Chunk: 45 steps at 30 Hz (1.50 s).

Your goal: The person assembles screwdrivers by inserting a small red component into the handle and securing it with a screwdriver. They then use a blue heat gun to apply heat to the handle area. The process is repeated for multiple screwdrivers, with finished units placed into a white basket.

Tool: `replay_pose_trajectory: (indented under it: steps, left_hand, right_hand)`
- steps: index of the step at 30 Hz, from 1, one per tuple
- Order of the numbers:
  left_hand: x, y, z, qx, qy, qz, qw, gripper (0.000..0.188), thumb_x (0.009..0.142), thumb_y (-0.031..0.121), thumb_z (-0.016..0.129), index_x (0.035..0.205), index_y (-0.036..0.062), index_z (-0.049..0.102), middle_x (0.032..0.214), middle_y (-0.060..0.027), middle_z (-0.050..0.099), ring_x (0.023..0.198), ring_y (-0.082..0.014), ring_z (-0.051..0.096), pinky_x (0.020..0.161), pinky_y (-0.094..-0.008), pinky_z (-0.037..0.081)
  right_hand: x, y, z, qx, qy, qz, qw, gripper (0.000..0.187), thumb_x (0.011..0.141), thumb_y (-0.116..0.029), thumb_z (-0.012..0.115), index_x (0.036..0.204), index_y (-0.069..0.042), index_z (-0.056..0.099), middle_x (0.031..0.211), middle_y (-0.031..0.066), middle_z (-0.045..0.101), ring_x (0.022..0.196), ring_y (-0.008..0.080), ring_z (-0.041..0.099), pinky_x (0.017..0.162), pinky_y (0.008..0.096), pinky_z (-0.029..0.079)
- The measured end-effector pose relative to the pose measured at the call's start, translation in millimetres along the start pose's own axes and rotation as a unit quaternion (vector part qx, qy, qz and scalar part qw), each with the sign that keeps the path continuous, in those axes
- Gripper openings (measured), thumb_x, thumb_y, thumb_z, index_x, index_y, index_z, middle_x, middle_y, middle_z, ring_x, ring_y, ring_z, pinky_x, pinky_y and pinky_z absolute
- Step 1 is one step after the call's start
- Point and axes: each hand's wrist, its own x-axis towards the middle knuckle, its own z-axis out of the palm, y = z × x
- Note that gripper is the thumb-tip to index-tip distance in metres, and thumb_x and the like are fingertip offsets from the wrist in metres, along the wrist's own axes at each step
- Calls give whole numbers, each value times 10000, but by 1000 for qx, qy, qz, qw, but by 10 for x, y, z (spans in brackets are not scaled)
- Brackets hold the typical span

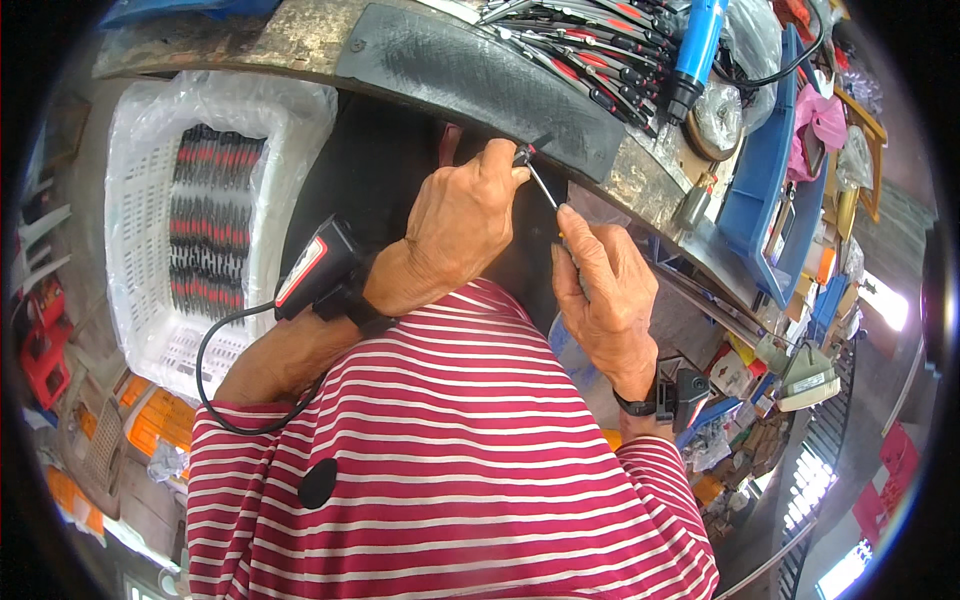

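Here, left hand (462,212) pinching a dark piece (522,155), right hand (612,295) gripping a slim tool (545,190), metal shaft (540,182) between hands.

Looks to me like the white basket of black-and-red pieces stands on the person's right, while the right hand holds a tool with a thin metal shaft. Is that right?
Not quite: the head view shows the white basket of black-and-red pieces on the person's left. The right hand does hold a tool with a thin metal shaft.
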Motion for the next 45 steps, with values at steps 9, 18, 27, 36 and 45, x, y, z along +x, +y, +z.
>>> replay_pose_trajectory:
  steps: [9,18,27,36,45]
  left_hand:
    - [21,-21,33,18,-2,-1,1000,196,793,-27,607,952,-34,491,614,-211,547,570,-371,591,459,-396,436]
    - [47,-20,19,4,-3,0,1000,198,788,-31,605,954,-36,496,641,-201,554,582,-364,592,465,-397,432]
    - [44,-11,48,17,15,10,1000,179,808,-7,597,956,-28,499,645,-200,557,585,-368,592,468,-402,429]
    - [22,34,25,19,23,-17,999,165,830,13,579,977,-16,509,659,-235,561,618,-408,586,489,-442,427]
    - [23,1,19,21,9,-12,1000,182,817,-1,592,976,-23,506,658,-218,569,612,-384,596,478,-414,439]
  right_hand:
    - [80,73,-20,3,-34,-47,998,421,683,108,668,1091,38,589,697,103,545,565,226,541,508,303,442]
    - [201,13,-67,217,-31,157,963,264,735,60,642,996,66,606,677,104,581,553,178,573,499,284,444]
    - [126,96,-110,725,-9,551,413,258,902,-158,503,1090,17,523,691,96,457,512,67,352,350,159,242]
    - [73,10,-56,446,12,417,792,170,877,-94,573,1012,6,602,740,83,611,551,71,523,383,190,356]
    - [81,61,-23,-14,-2,-34,999,345,675,62,702,1007,-1,634,703,94,562,575,234,562,510,312,453]
